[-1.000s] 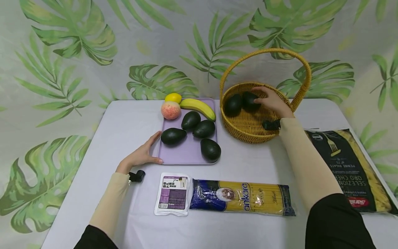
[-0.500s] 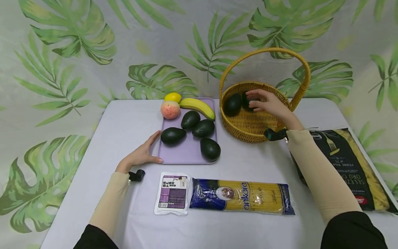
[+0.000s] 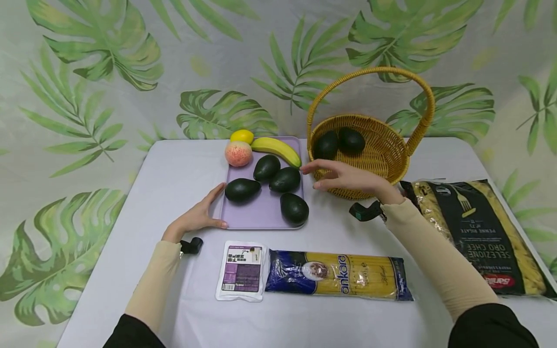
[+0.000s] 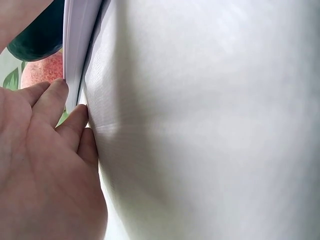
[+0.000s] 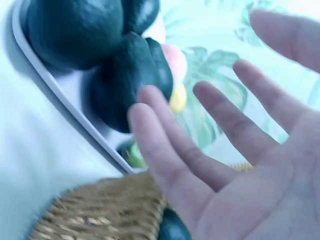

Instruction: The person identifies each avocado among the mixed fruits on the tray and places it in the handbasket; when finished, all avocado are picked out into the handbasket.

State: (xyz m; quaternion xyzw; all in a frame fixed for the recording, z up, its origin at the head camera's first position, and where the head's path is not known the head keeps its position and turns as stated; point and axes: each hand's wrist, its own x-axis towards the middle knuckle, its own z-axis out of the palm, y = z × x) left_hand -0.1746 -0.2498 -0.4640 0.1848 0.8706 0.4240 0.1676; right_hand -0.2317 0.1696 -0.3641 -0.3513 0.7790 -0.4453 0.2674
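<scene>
On the lilac tray (image 3: pixel 256 218) lie several dark green avocados (image 3: pixel 285 180), a banana (image 3: pixel 276 150), a peach (image 3: pixel 238 153) and a yellow lemon (image 3: pixel 241 137). My left hand (image 3: pixel 197 216) rests against the tray's left edge, thumb and fingers spread; in the left wrist view its fingertips (image 4: pixel 59 92) touch the tray's side. Between basket and tray my right hand (image 3: pixel 348 178) hovers with nothing in it, fingers extended toward the avocados. Two more avocados (image 3: pixel 351 141) sit at the left of the wicker basket (image 3: pixel 387 150), behind that hand.
The basket's tall arched handle (image 3: pixel 378 71) rises above it. In front of the tray lie a white and purple packet (image 3: pixel 241 271) and a pack of spaghetti (image 3: pixel 339 274). A large penne bag (image 3: pixel 483 237) lies at the right, partly behind my right forearm.
My right hand has let go of an avocado inside the basket and moved out, left and nearer, toward the tray. My left hand has stayed at the tray's edge.
</scene>
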